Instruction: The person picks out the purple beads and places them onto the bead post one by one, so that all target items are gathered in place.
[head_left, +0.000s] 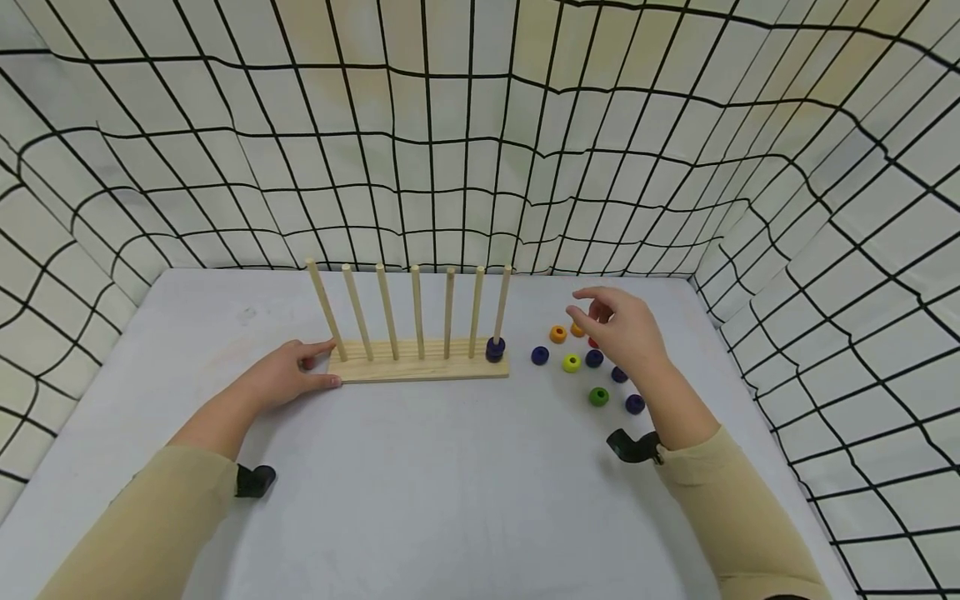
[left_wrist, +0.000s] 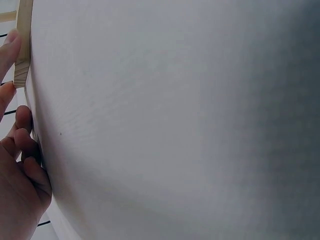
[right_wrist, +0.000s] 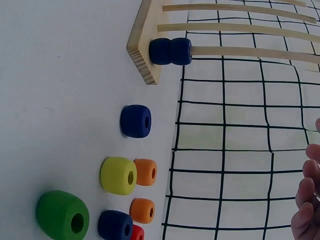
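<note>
A wooden peg rack with several upright pegs stands toward the back of the table. My left hand pinches its left end between thumb and fingers; the left wrist view shows fingertips on the rack's end. Two dark blue beads are stacked on the rightmost peg. My right hand hovers over the loose beads with thumb and fingers apart, nothing between them. Beneath and around it lie a yellow bead, a green bead, orange beads, a red bead and several blue beads.
A white table carries everything. White walls covered with black netting enclose it at the back and both sides. Dark straps stick out at both sleeve cuffs.
</note>
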